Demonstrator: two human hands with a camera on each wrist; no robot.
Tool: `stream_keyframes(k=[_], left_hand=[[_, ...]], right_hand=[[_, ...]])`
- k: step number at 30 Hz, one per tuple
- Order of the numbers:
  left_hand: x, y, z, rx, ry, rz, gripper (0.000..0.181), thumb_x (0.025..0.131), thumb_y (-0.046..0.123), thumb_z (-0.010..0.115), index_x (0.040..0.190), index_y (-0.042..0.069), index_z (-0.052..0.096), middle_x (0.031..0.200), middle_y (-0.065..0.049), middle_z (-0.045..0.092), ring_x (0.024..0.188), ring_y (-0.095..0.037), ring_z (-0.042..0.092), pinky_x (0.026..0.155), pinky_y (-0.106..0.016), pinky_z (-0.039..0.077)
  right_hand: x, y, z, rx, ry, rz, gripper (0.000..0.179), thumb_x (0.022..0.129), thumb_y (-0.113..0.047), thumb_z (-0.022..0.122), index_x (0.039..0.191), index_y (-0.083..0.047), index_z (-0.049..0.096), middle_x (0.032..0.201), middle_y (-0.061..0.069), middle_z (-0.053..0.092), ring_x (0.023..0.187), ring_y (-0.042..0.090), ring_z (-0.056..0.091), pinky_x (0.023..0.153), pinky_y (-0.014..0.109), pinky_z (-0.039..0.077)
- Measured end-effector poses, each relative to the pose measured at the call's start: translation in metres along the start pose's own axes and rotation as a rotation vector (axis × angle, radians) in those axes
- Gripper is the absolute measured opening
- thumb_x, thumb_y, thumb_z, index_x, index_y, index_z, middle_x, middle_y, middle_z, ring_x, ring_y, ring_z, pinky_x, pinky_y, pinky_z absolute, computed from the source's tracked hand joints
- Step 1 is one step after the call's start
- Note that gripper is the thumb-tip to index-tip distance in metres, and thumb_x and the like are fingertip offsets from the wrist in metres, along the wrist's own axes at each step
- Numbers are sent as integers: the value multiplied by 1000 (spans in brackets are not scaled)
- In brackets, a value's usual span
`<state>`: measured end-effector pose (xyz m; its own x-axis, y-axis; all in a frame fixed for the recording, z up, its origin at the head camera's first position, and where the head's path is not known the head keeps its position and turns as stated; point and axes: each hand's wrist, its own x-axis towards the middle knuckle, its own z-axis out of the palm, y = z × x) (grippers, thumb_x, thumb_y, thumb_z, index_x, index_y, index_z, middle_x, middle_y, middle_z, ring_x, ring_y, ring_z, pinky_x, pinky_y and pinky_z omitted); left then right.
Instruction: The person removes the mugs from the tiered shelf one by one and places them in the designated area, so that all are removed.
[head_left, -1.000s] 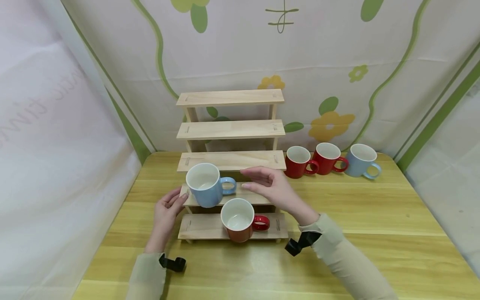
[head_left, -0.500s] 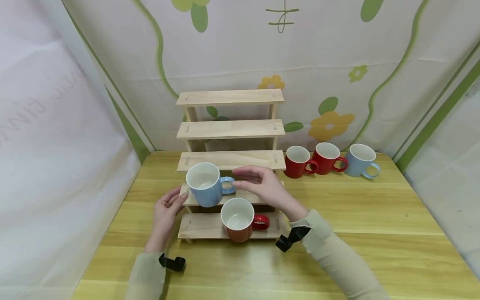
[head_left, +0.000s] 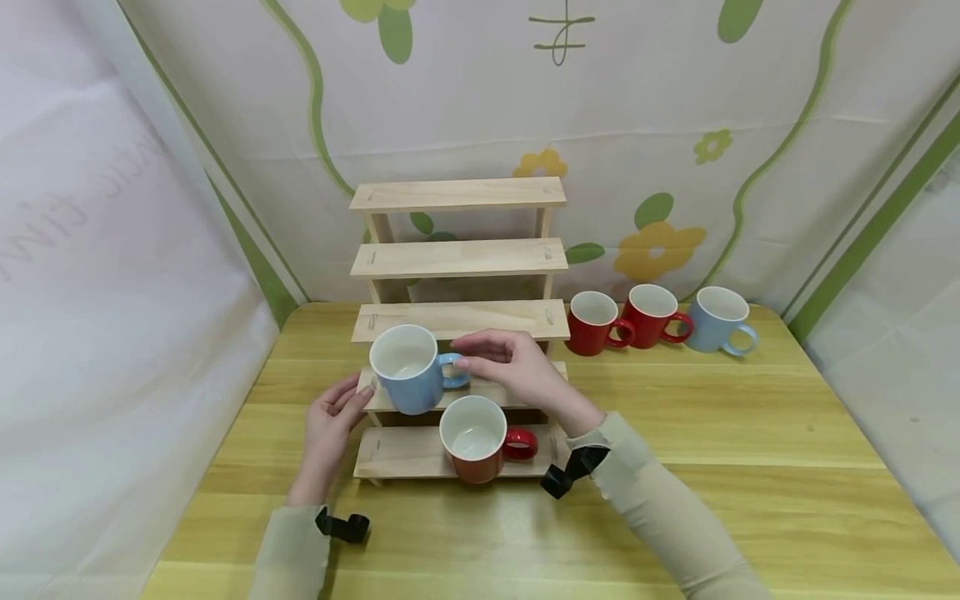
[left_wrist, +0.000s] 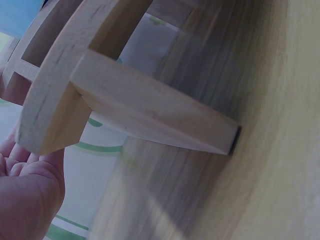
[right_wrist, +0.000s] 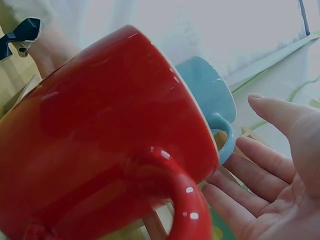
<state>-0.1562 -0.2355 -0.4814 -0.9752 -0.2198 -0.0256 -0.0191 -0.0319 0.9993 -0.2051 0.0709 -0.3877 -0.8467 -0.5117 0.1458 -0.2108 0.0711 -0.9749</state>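
Note:
A light blue mug (head_left: 411,385) stands near the left end of the second step of a tiered wooden shelf (head_left: 457,258), handle to the right. My left hand (head_left: 330,429) holds that step's left end, thumb over the edge; its fingertips are hidden behind wood in the left wrist view. At the blue mug's handle is my right hand (head_left: 521,371), thumb and fingers spread apart; in the right wrist view the fingers (right_wrist: 267,162) look extended, and contact with the handle is unclear. A red mug (head_left: 480,467) with a white inside sits on the lowest step, handle right.
Right of the shelf, along the back of the wooden table (head_left: 712,467), stand two red mugs (head_left: 590,332) and another light blue mug (head_left: 705,325). Patterned white cloth (head_left: 465,92) hangs behind and at the sides. The three upper steps hold no mugs.
My right hand has moved left, from beside the blue mug to its handle, with its fingers still spread. The left hand and the mugs have stayed in place.

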Motion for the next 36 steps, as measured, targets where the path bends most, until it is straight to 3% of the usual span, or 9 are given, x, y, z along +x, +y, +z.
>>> stream_keyframes(k=[15, 23, 36], left_hand=[[-1, -1, 0, 9, 18, 9, 46, 100, 18, 70, 138, -4, 57, 108, 11, 72, 99, -8, 68, 81, -22, 57], [-1, 0, 1, 4, 13, 19, 45, 99, 18, 71, 136, -4, 59, 107, 10, 73, 98, -8, 69, 80, -23, 57], [-2, 0, 1, 16, 3, 7, 46, 100, 21, 70, 137, -3, 57, 109, 9, 71, 101, -8, 68, 83, -23, 57]], right_hand=[[4, 3, 6, -33, -6, 35, 30, 97, -23, 73, 122, -7, 73, 115, 3, 73, 108, 19, 68, 95, 34, 54], [5, 5, 9, 34, -33, 67, 32, 97, -21, 74, 123, -2, 70, 112, 8, 73, 105, 25, 69, 86, 39, 59], [9, 6, 13, 15, -23, 79, 29, 99, -21, 72, 121, -3, 72, 110, 9, 73, 101, 25, 69, 81, 39, 61]])
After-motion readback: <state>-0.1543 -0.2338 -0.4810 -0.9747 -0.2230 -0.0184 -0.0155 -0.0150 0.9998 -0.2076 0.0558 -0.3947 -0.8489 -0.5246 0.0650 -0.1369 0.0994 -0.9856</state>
